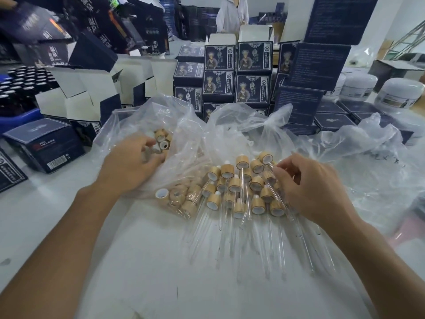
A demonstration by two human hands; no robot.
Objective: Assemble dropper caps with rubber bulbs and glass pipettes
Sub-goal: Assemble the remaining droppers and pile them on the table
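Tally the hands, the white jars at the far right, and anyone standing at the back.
Hands: 2, left hand and right hand
White jars: 3, the last one partly hidden behind a box
Person at the back: 1
Total: 6

2 hands (128, 162), 3 white jars (399, 93), approx 20 assembled droppers (234, 185)
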